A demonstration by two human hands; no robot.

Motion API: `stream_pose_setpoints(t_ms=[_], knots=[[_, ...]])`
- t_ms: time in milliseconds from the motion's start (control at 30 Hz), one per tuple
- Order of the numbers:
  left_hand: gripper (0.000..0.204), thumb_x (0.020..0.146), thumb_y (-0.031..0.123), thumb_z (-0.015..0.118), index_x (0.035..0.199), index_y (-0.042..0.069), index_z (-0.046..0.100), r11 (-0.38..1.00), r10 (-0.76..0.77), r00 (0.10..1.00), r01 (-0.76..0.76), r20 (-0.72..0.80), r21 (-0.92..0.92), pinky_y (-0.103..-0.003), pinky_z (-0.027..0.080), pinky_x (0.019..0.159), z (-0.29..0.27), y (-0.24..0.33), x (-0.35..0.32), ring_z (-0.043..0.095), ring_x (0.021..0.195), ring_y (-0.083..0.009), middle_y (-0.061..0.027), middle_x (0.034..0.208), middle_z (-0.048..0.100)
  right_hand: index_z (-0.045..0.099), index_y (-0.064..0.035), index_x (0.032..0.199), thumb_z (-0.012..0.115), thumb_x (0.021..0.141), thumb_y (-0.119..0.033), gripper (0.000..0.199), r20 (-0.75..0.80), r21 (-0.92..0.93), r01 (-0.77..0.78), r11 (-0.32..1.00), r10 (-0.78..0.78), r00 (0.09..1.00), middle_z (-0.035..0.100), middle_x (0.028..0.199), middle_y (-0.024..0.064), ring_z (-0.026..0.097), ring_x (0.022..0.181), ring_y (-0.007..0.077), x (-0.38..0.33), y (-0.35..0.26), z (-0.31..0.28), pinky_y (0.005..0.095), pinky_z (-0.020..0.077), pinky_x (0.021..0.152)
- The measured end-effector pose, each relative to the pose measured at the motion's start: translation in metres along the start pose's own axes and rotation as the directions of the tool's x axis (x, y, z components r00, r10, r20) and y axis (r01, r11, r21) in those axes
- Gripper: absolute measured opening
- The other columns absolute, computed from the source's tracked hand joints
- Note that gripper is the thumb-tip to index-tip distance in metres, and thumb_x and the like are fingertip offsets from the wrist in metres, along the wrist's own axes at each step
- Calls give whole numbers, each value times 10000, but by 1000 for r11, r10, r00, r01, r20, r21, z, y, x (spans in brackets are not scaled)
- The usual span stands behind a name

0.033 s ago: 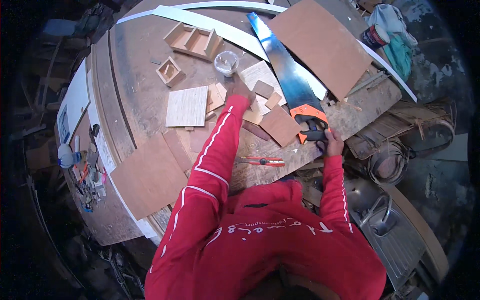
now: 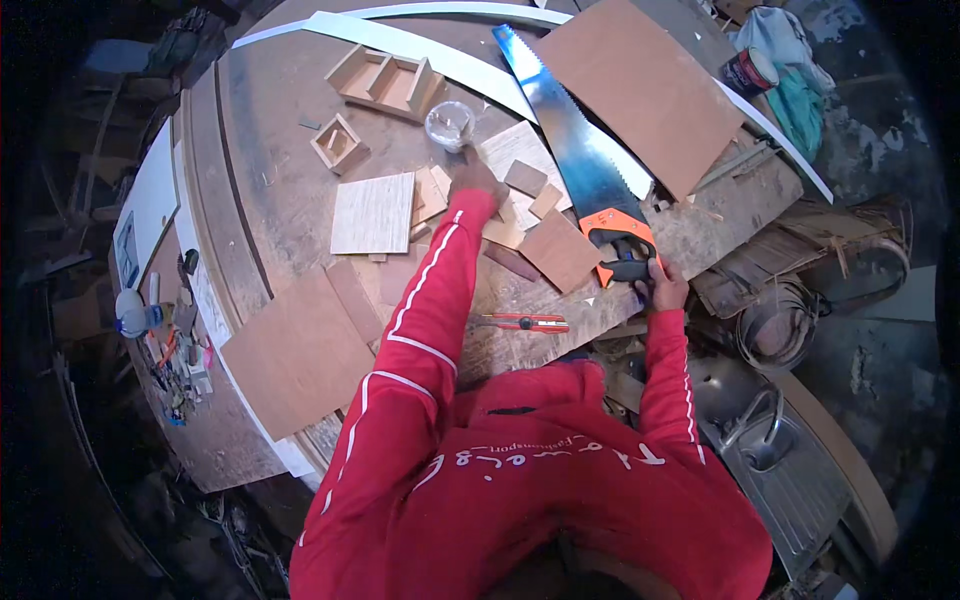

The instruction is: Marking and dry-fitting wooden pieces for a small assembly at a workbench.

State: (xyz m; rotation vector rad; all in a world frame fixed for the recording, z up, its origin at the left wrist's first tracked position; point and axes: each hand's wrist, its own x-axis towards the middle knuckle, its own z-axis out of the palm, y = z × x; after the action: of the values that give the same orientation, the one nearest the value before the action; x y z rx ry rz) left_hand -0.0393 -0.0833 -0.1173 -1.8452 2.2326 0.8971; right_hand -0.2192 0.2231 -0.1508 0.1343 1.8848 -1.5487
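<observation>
Nothing has shifted since the earlier frame: both hands and the handsaw [image 2: 590, 170] lie just as they did. The saw rests flat on the workbench [image 2: 270, 180], its blue-grey blade running up and away toward the far edge, its orange and black handle at the near right edge of the bench. The right hand [image 2: 664, 284] is closed around that handle. The left hand [image 2: 476, 180] reaches forward in its red sleeve and lies on a cluster of small plywood offcuts [image 2: 520, 200], fingers pressed down on them; whether it grips one I cannot tell. Just beyond it stands a small clear cup [image 2: 449, 124]. Left of the sleeve lies a pale square panel [image 2: 372, 213], and farther up a small wooden box frame [image 2: 338, 143]. A red utility knife [image 2: 520, 322] lies near the body, and a large brown board [image 2: 640, 90] lies beside the blade.
</observation>
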Motion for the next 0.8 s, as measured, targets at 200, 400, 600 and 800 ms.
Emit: stream_pose_setpoints(t_ms=[200, 400, 600, 800], knots=[[1036, 634, 281, 778, 1417, 69, 133, 1000, 25, 996, -24, 89, -14, -412, 451, 921, -4, -12, 9, 556, 1069, -373, -251, 1179, 539, 604, -28, 1095, 615, 844, -108, 264, -53, 43, 41, 998, -38, 998, 625, 963, 49, 618, 758, 151, 4, 0, 3, 265, 553, 570], [975, 567, 286, 840, 1334, 44, 289, 989, 8, 1000, -5, 18, -149, -380, 437, 945, 0, -5, -9, 545, 1081, -356, -213, 1215, 522, 603, -13, 1091, 624, 844, -119, 270, -65, -12, 95, 995, -96, 993, 615, 991, 77, 619, 771, 161, 7, 2, 1, 270, 561, 565], [716, 616, 209, 809, 1211, 11, 463, 930, -46, 993, 3, -109, -368, -369, 499, 784, 1, -18, -10, 612, 895, -314, -174, 1012, 616, 599, -24, 1114, 631, 842, -128, 293, -56, 22, 128, 992, -126, 990, 607, 1001, 102, 628, 773, 189, 3, 3, 6, 280, 565, 562], [391, 679, 173, 723, 1025, 6, 645, 702, -82, 995, 93, 49, -706, -324, 508, 471, -17, -36, -24, 613, 522, -175, -140, 737, 653, 596, -18, 1111, 625, 849, -138, 289, -89, -68, 191, 979, -196, 977, 580, 1059, 121, 629, 792, 204, -4, 1, 13, 291, 567, 548]])
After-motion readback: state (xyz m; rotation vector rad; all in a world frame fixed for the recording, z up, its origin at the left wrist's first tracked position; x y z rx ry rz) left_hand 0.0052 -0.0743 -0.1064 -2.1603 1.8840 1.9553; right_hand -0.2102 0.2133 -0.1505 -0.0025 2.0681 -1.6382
